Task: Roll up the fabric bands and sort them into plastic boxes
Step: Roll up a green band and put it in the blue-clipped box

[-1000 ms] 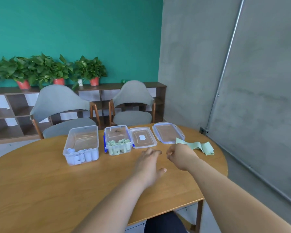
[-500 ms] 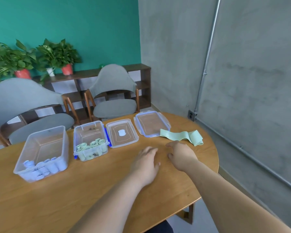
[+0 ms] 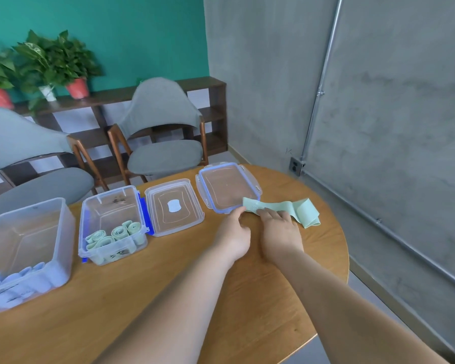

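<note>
Green fabric band (image 3: 286, 207): on the round wooden table (image 3: 168, 298), one end on the clear blue-edged plastic lid (image 3: 226, 185).
Change: both hands have reached it.
Left hand (image 3: 234, 232): bent fingers at its end; grip unclear.
Right hand (image 3: 280, 232): flat fingers on it.

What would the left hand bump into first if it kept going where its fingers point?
The left hand would first meet the near end of the pale green fabric band, with the clear blue-rimmed plastic lid just behind it. Whether they touch now is unclear.
</note>
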### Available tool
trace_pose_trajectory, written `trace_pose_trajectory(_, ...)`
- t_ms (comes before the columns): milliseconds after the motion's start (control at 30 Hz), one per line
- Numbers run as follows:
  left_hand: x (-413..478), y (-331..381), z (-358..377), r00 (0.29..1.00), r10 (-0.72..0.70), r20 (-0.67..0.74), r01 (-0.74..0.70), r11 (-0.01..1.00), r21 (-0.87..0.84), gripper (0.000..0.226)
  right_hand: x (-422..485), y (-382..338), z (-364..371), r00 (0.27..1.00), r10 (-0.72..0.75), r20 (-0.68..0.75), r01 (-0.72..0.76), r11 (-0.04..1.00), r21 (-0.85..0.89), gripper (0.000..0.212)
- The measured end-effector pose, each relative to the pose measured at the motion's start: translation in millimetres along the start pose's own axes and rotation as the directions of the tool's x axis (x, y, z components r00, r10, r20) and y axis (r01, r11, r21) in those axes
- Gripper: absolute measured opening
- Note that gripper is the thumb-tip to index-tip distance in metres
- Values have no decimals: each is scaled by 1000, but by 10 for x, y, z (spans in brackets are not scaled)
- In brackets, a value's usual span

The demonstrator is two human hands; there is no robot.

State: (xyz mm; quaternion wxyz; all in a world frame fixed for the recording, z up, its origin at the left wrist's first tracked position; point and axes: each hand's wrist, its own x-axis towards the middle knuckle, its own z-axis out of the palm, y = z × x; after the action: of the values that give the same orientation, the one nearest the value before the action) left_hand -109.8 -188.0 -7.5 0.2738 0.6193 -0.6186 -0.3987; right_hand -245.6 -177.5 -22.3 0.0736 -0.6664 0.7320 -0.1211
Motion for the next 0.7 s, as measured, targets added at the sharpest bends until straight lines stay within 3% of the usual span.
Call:
trace_pose_trajectory(167,188,33,147,985,-151,-81,105,905,-413,46,90,7,20,993,66,-94,-64,998,26,49)
trace_pose_trajectory(267,246,57,220,969,-214,-120,125,851,-511,34,137,29,46,990,70,-121,-69,998,15,42)
trace_pose_trajectory(433,314,145,265,920,-336,-200,175,812,-557,21,155,77,137,980,59,-188,-52,998,44,43)
trace_pose_trajectory(700,541,151,264,870,-410,-274,283,870,-404,12,148,84,140,974,57,-220,-48,998,48,45)
